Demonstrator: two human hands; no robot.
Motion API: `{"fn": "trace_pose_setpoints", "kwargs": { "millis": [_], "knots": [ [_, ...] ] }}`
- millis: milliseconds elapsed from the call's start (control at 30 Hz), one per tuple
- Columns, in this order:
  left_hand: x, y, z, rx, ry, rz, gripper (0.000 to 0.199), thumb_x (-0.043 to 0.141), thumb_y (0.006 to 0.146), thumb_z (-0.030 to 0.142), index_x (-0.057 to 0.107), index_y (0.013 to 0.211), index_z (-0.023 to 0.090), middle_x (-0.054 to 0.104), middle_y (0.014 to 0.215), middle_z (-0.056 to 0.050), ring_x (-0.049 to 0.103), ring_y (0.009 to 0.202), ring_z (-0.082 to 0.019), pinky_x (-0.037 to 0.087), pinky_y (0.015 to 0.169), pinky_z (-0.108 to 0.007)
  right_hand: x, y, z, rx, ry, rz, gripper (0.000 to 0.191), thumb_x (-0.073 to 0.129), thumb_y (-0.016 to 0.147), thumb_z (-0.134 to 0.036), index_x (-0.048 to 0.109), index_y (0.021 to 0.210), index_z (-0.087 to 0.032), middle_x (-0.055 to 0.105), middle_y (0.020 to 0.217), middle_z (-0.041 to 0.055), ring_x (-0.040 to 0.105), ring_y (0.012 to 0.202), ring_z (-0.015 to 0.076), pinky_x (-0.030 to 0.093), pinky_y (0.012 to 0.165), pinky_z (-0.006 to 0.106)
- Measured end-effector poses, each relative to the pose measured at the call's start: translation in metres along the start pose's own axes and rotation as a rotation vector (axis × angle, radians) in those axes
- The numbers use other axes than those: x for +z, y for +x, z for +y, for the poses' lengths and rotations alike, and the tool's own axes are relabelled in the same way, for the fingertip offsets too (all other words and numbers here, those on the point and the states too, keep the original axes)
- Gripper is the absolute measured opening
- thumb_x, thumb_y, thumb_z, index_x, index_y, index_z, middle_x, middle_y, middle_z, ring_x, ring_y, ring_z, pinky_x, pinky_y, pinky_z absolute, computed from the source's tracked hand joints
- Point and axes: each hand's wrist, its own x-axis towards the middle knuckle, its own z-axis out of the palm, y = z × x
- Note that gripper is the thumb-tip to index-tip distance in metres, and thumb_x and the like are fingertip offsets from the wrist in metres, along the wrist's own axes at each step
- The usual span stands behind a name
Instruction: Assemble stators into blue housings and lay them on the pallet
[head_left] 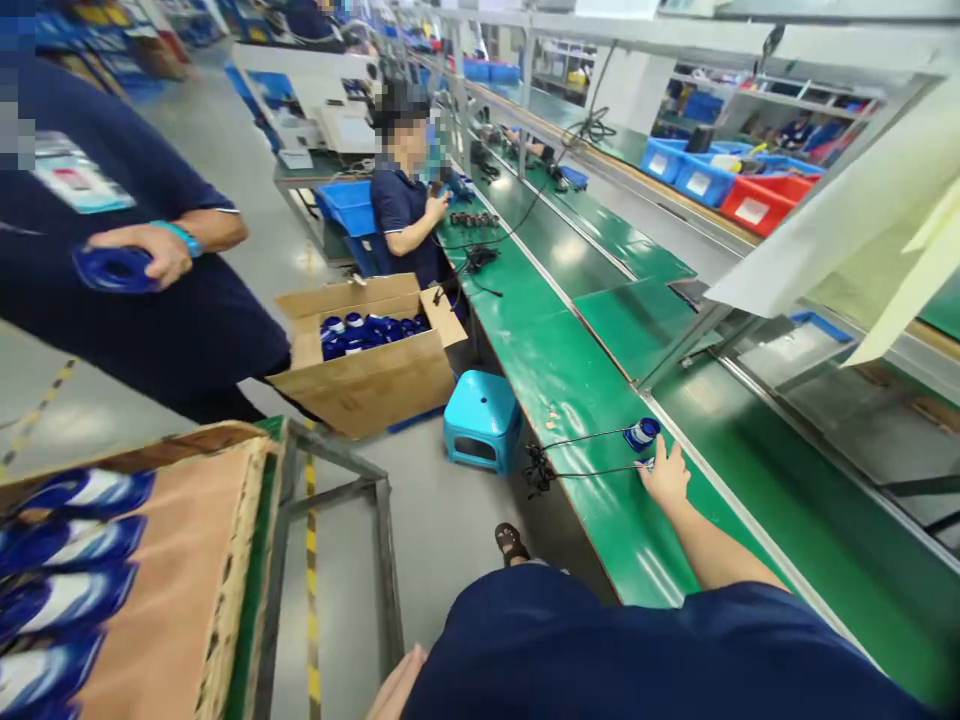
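My right hand (665, 478) is over the green workbench (559, 350), its fingers closed around a small blue part with a white label (646, 464), mostly hidden by the hand. Just beyond the fingertips stands another blue cylindrical part (643, 433) with a white label. From these two parts, black cords (589, 439) run left to a dark bundle of cable ends (538, 470) hanging over the bench edge. Low in the view, my left hand (397, 688) is partly cut off beside my dark blue shirt; its visible fingers look stretched out and hold nothing that I can see.
At left, a wooden-edged tray (217, 560) on a metal frame bears several blue parts. A cardboard box (382, 385) of blue parts and a turquoise stool (484, 420) stand by the bench. One co-worker (142, 260) holds a blue part; another (405, 200) works farther along.
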Motion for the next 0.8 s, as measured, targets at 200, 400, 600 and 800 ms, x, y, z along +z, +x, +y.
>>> {"fn": "trace_pose_setpoints", "kwargs": {
  "millis": [200, 400, 600, 800],
  "knots": [
    [0.037, 0.084, 0.108, -0.106, -0.019, -0.109, 0.087, 0.035, 0.046, 0.107, 0.048, 0.058, 0.022, 0.049, 0.055, 0.001, 0.054, 0.060, -0.019, 0.046, 0.060, -0.031, 0.013, 0.077, -0.002, -0.084, -0.050, -0.067, 0.050, 0.045, 0.101, -0.039, 0.048, 0.141, -0.010, 0.059, 0.121, 0.0218, 0.053, 0.112, 0.0317, 0.044, 0.087, 0.041],
    [0.042, 0.101, 0.155, -0.053, -0.160, -0.249, 0.081, 0.046, 0.056, 0.101, 0.047, 0.060, 0.020, 0.043, 0.054, 0.004, 0.038, 0.054, -0.011, 0.032, 0.058, -0.026, 0.006, 0.105, -0.008, -0.194, -0.035, -0.034, 0.036, 0.044, 0.100, -0.036, 0.067, 0.111, -0.010, 0.068, 0.106, 0.0187, 0.059, 0.100, 0.0307, 0.045, 0.077, 0.039],
    [0.019, 0.099, 0.155, -0.038, -0.168, -0.209, 0.076, 0.052, 0.062, 0.096, 0.048, 0.061, 0.020, 0.034, 0.051, 0.007, 0.030, 0.052, -0.010, 0.026, 0.056, -0.025, 0.025, 0.130, -0.022, -0.390, 0.032, 0.090, 0.039, 0.046, 0.096, -0.045, 0.072, 0.096, -0.015, 0.072, 0.094, 0.0147, 0.063, 0.090, 0.0301, 0.046, 0.069, 0.037],
    [0.017, 0.082, 0.135, 0.052, -0.291, -0.291, 0.075, 0.055, 0.064, 0.092, 0.064, 0.072, 0.018, 0.063, 0.071, -0.001, 0.058, 0.074, -0.020, 0.044, 0.075, -0.032, -0.007, 0.120, -0.080, -0.655, 0.260, 0.237, 0.046, 0.042, 0.097, -0.050, 0.072, 0.090, -0.015, 0.071, 0.092, 0.0162, 0.062, 0.091, 0.0291, 0.049, 0.078, 0.039]
  ]
}}
